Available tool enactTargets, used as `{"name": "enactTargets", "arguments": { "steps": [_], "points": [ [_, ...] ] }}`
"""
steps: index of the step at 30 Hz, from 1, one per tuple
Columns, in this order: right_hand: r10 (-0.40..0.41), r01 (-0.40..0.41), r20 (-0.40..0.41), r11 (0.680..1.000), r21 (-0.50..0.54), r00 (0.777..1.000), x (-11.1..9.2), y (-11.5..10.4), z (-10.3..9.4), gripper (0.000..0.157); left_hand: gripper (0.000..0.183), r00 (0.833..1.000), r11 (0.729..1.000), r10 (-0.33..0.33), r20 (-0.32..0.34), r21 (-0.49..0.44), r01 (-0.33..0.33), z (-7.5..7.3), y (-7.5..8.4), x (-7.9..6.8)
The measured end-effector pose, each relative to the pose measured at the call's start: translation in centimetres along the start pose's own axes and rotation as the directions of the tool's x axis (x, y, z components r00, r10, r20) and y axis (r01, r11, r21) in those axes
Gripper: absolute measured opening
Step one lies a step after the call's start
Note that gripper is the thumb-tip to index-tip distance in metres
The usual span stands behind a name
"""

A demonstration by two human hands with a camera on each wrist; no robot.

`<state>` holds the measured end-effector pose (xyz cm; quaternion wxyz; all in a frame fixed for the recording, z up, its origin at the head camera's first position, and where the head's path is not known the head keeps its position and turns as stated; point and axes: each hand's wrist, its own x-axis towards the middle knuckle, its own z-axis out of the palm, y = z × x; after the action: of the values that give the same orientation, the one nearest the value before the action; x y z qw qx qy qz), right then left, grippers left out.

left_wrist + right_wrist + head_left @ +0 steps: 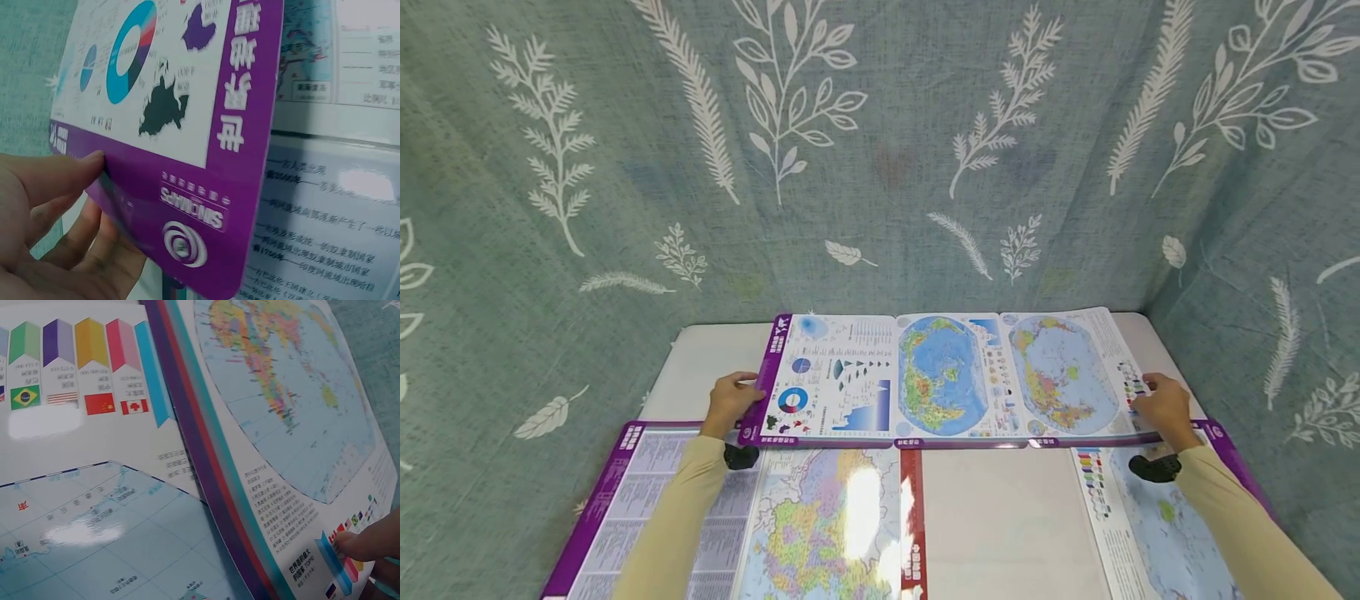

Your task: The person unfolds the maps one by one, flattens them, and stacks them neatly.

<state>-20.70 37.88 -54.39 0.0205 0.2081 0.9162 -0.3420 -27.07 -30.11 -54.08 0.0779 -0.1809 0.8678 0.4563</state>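
Note:
A long folding world map (842, 375) of three joined panels is held upside down at the back of the table, partly lifted. My left hand (732, 403) pinches its purple left edge, thumb on the printed face and fingers behind, as the left wrist view shows near the purple border (231, 244). At the other end my right hand (1165, 408) grips the right edge, with the thumb (356, 545) pressed on the face beside small flags. In the right wrist view the folding map's panel (281, 394) stands tilted above another glossy map (94, 531).
On the white table (1007, 508) lie a purple-edged text sheet (647, 483), a multicoloured map (805, 533) with a red strip (912, 500), and a blue map (1180, 533) on the right. A grey-green leaf-patterned cloth (880, 183) hangs behind and at both sides.

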Motion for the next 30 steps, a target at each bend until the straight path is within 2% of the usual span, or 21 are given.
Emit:
{"name": "enactTargets", "arguments": {
  "steps": [10,22,25,30],
  "points": [
    [-0.075,0.075,0.013,0.997,-0.026,0.997,-0.9,-0.1,0.4,0.057,0.048,0.993,0.989,0.097,-0.065,0.119,-0.089,0.7,0.0,-0.5],
    [-0.092,0.092,0.004,0.994,-0.058,0.996,-1.1,-0.1,0.7,0.055,0.046,0.991,0.982,0.092,-0.098,0.172,-0.074,1.2,0.0,-0.4],
    [-0.102,0.101,-0.016,0.993,-0.063,0.995,-1.1,-0.1,0.8,0.054,0.046,0.991,0.981,0.097,-0.095,0.180,-0.079,1.0,0.2,-0.7],
    [-0.109,0.107,-0.045,0.993,-0.050,0.993,-1.2,-0.4,0.9,0.051,0.046,0.994,0.987,0.081,-0.080,0.143,-0.069,0.4,0.1,-1.0]
  ]
}}
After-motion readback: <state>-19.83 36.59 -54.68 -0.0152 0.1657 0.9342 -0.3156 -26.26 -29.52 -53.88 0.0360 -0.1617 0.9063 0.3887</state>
